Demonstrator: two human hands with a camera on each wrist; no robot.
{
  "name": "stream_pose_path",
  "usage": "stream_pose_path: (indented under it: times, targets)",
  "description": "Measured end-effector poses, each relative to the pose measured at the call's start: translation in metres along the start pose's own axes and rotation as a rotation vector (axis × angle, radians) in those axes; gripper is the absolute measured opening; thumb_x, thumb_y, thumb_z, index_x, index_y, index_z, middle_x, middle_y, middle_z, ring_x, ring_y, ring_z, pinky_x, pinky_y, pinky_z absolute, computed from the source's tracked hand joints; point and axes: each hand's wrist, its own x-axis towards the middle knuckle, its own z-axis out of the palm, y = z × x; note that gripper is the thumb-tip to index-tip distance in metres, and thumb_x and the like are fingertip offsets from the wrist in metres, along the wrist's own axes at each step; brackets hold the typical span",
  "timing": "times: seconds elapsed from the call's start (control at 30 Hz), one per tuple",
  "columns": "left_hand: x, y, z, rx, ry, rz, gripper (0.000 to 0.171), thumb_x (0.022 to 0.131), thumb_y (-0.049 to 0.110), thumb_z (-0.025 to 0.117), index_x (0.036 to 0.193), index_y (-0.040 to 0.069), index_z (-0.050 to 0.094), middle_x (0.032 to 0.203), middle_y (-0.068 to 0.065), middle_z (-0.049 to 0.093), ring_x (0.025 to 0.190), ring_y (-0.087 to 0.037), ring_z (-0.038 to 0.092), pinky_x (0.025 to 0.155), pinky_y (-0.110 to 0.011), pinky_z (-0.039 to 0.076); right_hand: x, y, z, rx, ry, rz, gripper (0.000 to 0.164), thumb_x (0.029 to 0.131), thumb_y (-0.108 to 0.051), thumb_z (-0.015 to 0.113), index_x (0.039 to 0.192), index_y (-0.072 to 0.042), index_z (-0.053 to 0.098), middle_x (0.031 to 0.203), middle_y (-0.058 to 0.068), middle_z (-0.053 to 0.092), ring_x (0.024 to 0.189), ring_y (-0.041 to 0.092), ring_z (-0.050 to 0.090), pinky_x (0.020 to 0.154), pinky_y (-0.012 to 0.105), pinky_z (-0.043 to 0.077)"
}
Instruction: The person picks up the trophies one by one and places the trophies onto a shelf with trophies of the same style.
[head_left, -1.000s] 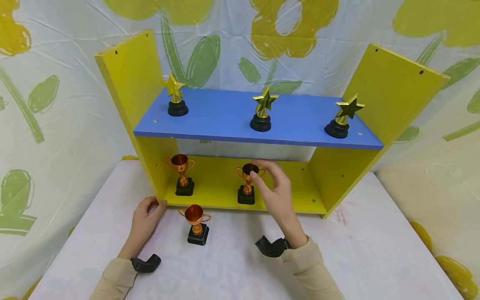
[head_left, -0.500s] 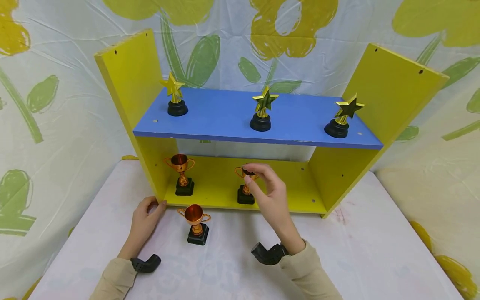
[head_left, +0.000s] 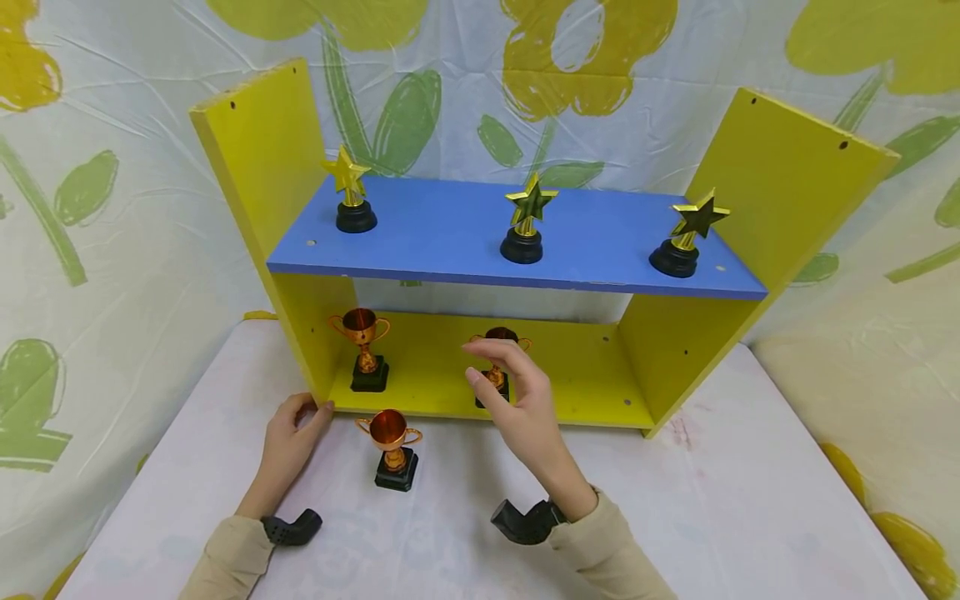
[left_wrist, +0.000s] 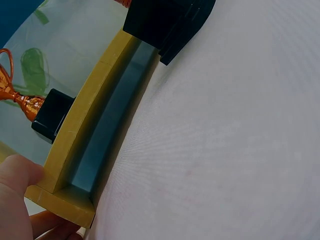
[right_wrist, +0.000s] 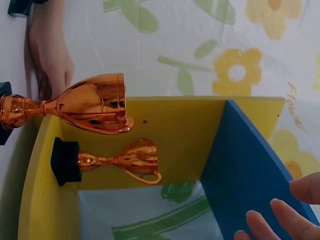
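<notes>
My left hand (head_left: 292, 433) grips the lower left front corner of the yellow-and-blue shelf (head_left: 450, 400); in the left wrist view the thumb (left_wrist: 20, 172) lies on the yellow edge, other fingers past the side panel. My right hand (head_left: 521, 408) hovers in front of the lower board, thumb and fingers apart, holding nothing. Behind it a bronze cup trophy (head_left: 498, 335) on a black base stands on that board, partly hidden by the hand. Another bronze cup trophy (head_left: 360, 327) stands at the board's left end. A third bronze cup trophy (head_left: 390, 429) stands on the table before the shelf.
On the blue middle board (head_left: 435, 242) stand three gold star trophies: a left star trophy (head_left: 356, 217), a middle star trophy (head_left: 522, 243) and a right star trophy (head_left: 677, 257). A flower-patterned cloth (head_left: 450, 100) hangs behind. A white cloth covers the table (head_left: 450, 542).
My right hand has drawn away from the middle cup trophy, down and slightly left towards me, with thumb and fingers parted. The cup stays on the lower board. My left hand has not moved.
</notes>
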Motion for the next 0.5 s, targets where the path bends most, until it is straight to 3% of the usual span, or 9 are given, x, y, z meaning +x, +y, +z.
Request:
stream_pose_path:
  times: [0.17, 0.5]
  targets:
    - [0.000, 0.001, 0.000, -0.003, 0.001, 0.005, 0.040, 0.098, 0.030, 0.062, 0.122, -0.002, 0.058, 0.120, -0.021, 0.058, 0.116, -0.033, 0.049, 0.100, -0.052, 0.037, -0.001, -0.001, 0.004, -0.008, -0.016, 0.016, 0.028, 0.094, 0.001, 0.063, 0.121, -0.003, 0.064, 0.123, 0.007, 0.063, 0.119, 0.022, 0.055, 0.106, 0.041, 0.042]
    - [0.000, 0.002, 0.000, 0.005, 0.002, 0.010, 0.040, 0.098, 0.029, 0.062, 0.123, -0.003, 0.058, 0.120, -0.021, 0.058, 0.115, -0.033, 0.050, 0.100, -0.051, 0.037, -0.004, 0.001, 0.012, -0.002, -0.050, 0.025, 0.027, 0.096, 0.000, 0.061, 0.122, -0.004, 0.064, 0.122, 0.008, 0.063, 0.117, 0.023, 0.057, 0.105, 0.037, 0.042]
